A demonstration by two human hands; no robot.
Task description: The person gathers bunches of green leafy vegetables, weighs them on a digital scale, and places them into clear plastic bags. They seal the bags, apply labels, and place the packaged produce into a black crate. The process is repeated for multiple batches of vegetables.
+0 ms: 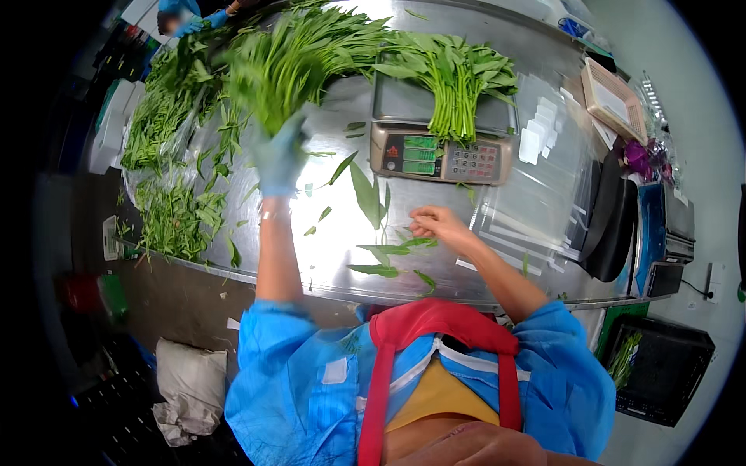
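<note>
My left hand [284, 159], in a light blue glove, is closed round the stems of a bunch of water spinach [268, 85]. Motion smears both hand and bunch, just in front of a large heap of the same greens [342, 35]. My bare right hand [441, 224] hovers over the metal table with its fingers loosely bent and slightly apart, and nothing shows in them. Loose leaves [381, 252] lie beside it. Beyond it, another bunch of water spinach [454, 85] rests on the pan of a digital scale [400, 155], its stems hanging partly over the display panel.
More greens [175, 221] spread along the table's left side. Clear plastic bags [532, 210] and white labels [536, 136] lie right of the scale, with a pink basket [614, 97] behind. At the far left, a co-worker's blue-gloved hands [203, 23] touch the greens.
</note>
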